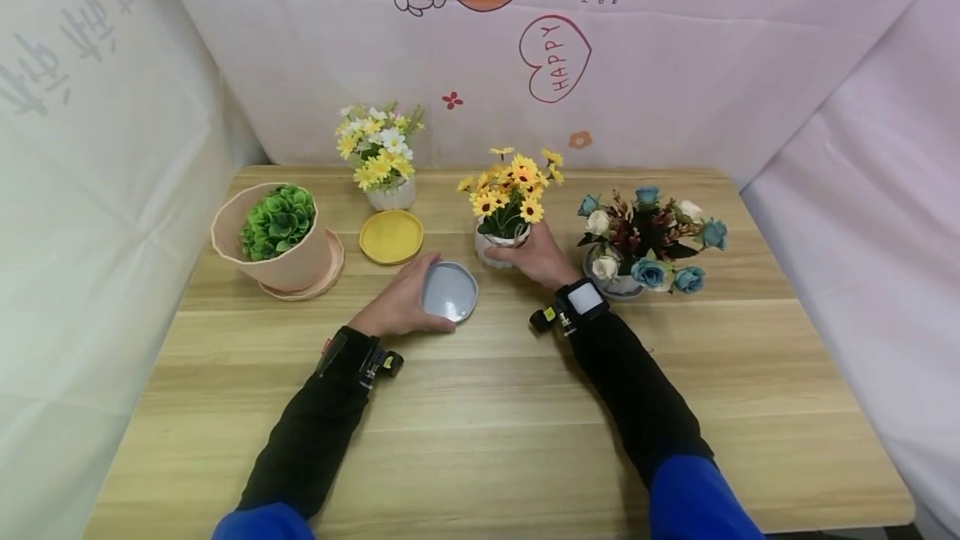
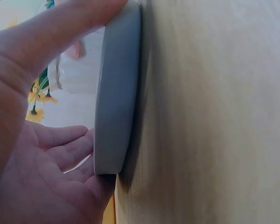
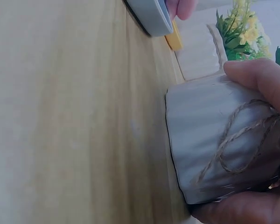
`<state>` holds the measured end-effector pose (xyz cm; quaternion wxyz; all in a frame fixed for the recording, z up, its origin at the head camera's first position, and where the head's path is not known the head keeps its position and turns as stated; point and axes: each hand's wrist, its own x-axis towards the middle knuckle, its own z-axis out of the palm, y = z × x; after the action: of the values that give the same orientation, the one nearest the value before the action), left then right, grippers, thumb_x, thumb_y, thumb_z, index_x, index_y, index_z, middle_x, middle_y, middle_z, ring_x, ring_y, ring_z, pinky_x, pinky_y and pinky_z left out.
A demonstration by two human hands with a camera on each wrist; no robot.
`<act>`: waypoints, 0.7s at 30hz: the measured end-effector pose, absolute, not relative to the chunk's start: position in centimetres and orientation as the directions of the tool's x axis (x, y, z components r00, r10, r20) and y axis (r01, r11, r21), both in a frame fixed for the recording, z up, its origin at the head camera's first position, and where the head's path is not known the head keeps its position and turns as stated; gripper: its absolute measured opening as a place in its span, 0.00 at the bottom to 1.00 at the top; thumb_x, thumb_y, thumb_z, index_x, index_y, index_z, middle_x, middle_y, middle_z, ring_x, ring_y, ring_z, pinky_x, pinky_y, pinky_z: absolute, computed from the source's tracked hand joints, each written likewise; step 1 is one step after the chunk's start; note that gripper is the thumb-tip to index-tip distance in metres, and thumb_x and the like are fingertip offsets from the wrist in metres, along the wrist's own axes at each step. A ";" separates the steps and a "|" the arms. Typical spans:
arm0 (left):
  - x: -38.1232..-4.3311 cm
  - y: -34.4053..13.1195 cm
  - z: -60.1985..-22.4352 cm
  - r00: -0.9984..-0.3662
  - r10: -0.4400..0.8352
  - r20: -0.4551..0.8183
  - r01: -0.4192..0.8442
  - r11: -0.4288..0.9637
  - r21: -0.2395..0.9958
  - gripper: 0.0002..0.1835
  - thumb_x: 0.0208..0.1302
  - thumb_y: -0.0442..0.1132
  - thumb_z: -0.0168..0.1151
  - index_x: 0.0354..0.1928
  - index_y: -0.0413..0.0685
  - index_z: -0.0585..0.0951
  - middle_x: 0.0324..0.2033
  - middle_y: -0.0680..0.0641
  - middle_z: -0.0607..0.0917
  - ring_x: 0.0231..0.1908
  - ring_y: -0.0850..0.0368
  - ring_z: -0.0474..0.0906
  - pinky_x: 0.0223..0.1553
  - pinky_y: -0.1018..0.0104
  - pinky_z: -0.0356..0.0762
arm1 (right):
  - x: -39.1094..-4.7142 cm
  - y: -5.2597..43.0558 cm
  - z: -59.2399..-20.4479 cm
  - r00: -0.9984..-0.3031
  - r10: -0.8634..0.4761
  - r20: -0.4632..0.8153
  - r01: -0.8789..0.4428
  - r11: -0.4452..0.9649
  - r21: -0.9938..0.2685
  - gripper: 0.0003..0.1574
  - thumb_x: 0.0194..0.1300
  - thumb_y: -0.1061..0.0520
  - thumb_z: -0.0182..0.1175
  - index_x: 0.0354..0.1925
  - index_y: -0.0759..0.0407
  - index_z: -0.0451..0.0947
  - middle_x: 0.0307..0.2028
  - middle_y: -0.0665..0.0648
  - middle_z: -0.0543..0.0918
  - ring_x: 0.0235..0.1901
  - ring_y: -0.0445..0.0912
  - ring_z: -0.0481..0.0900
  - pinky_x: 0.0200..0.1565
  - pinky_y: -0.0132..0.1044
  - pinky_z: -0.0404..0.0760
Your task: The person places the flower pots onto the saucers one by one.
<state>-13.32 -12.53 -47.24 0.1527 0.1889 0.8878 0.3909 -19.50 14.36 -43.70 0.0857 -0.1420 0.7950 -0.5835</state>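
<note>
My left hand (image 1: 399,303) holds a small grey saucer (image 1: 450,292) by its side, thumb at the near edge and fingers at the far edge. In the left wrist view the saucer's side wall (image 2: 115,93) shows close over the tabletop. Just to the right, my right hand (image 1: 538,258) grips a white ribbed pot (image 1: 486,252) of yellow sunflower-like artificial flowers (image 1: 517,183), thumb across its front. A twine bow (image 3: 240,140) is tied round this pot in the right wrist view, and its base is right at the wood.
A yellow saucer (image 1: 391,237) lies before a white pot (image 1: 393,195) of yellow and white flowers. At left, a pink pot (image 1: 300,261) with a green plant stands on a pink saucer (image 1: 330,273). Blue and white roses (image 1: 648,272) stand in a pot at right. Cloth (image 1: 315,73) hangs behind the table.
</note>
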 end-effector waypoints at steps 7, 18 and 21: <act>-13.2 -12.3 -47.1 -0.884 0.447 -0.132 0.206 0.628 0.751 0.70 0.45 0.51 0.88 0.83 0.40 0.51 0.80 0.35 0.59 0.79 0.37 0.58 0.80 0.41 0.61 | -18.5 14.7 -43.5 -0.948 -0.318 0.012 -0.118 0.315 -0.942 0.59 0.57 0.67 0.77 0.80 0.57 0.59 0.75 0.63 0.71 0.76 0.58 0.68 0.81 0.52 0.61; -13.3 -12.3 -47.1 -0.886 0.447 -0.122 0.216 0.630 0.746 0.70 0.46 0.51 0.88 0.83 0.39 0.52 0.79 0.35 0.61 0.78 0.38 0.59 0.80 0.42 0.61 | -19.1 15.7 -46.8 -0.953 -0.304 0.011 -0.119 0.340 -0.933 0.61 0.55 0.60 0.82 0.79 0.47 0.62 0.74 0.56 0.74 0.75 0.53 0.70 0.81 0.51 0.62; -13.3 -12.3 -47.1 -0.886 0.446 -0.125 0.211 0.629 0.748 0.70 0.46 0.51 0.88 0.83 0.39 0.51 0.80 0.35 0.61 0.78 0.38 0.59 0.80 0.41 0.61 | -18.9 15.9 -46.9 -0.949 -0.314 0.031 -0.140 0.332 -0.933 0.61 0.54 0.60 0.82 0.79 0.46 0.62 0.73 0.54 0.74 0.74 0.51 0.70 0.81 0.50 0.62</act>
<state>-13.29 -12.29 -47.06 0.1508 0.1847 0.8898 0.3890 -18.87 15.88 -46.88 0.0775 -0.1398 0.8124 -0.5608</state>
